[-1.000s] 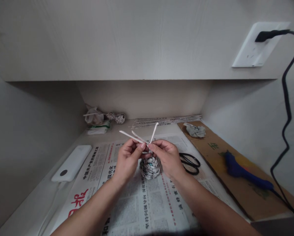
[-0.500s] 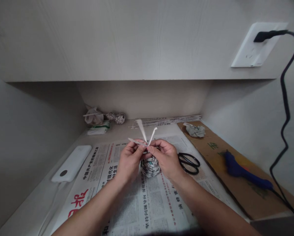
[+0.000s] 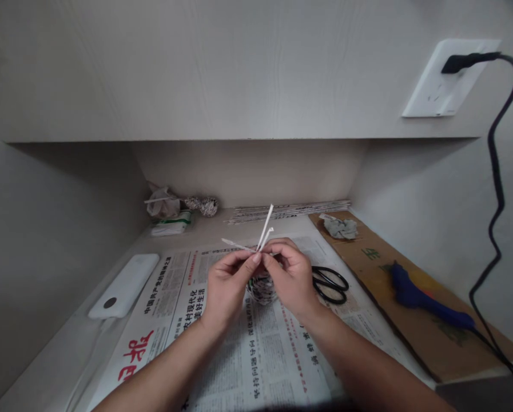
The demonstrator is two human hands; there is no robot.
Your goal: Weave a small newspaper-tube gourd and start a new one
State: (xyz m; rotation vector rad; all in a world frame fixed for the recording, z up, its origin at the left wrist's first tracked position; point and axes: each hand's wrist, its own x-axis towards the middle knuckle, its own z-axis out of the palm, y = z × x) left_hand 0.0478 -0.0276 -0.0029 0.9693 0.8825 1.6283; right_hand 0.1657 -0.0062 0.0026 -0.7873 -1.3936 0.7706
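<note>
Several white paper strips stick up and out from between my fingertips. My left hand pinches them at their base, thumb pressed against the fingers. From the other side, my right hand closes on the same spot, its thumb tip touching the left one. Below the hands hangs a rounded woven newspaper piece, mostly hidden by the palms; the strips seem to rise out of its top. Just right of my right hand lie black-handled scissors, their blades hidden.
Newspaper covers the worktop. A white power bank lies left. On cardboard at right are a blue glue gun and crumpled paper. Rolled paper sticks and a woven piece lie at the back.
The tall strip has swung from leaning left to leaning right, beside the shorter one. The woven piece has turned and shows less between my hands.
</note>
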